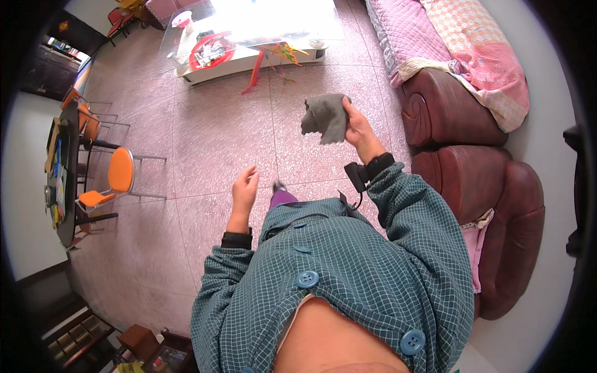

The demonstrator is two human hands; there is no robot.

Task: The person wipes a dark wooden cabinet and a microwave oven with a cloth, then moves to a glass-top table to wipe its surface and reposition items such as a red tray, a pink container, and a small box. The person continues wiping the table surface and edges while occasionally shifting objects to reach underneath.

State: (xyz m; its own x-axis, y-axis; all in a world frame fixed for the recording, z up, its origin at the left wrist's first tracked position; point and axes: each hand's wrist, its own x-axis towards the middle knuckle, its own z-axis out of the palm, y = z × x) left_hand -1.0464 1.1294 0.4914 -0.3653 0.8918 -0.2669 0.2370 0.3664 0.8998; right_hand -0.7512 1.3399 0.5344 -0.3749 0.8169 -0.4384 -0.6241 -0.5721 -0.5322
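Note:
A grey ribbed cloth [326,116] with ragged edges hangs from my right hand [358,128], which grips its right side over the speckled pink floor [219,140]. My left hand [245,189] is lower and to the left, in front of my checked jacket; its fingers are loosely bent, and it touches no object. A black device is strapped at my right wrist.
Ahead stands a glass-topped coffee table [252,58] bearing a red tray [212,51]. Brown leather seats [466,182] and a pink-covered sofa [410,32] line the right. Orange chairs [120,170] surround a dark table [70,172] at left.

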